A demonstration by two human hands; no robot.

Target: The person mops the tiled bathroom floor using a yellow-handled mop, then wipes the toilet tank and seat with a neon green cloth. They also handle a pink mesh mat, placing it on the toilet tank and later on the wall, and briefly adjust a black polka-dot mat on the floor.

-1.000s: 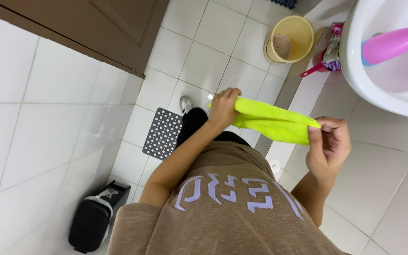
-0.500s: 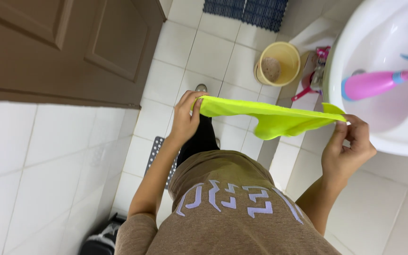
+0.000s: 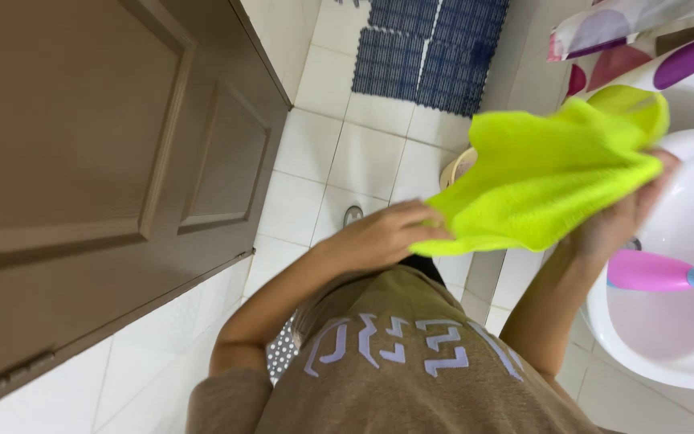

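A white-tiled bathroom floor point(image 3: 371, 161) lies below, with a brown door point(image 3: 106, 161) now filling the left and a blue mat point(image 3: 427, 48) come into view at the top. The left hand point(image 3: 383, 237) pinches the lower edge of the yellow-green cloth point(image 3: 540, 181). The cloth, earlier stretched flat between the hands, now hangs bunched and raised. The right hand point(image 3: 616, 221) grips its right side, over the white sink point(image 3: 676, 321) holding a pink bottle point(image 3: 652, 271).
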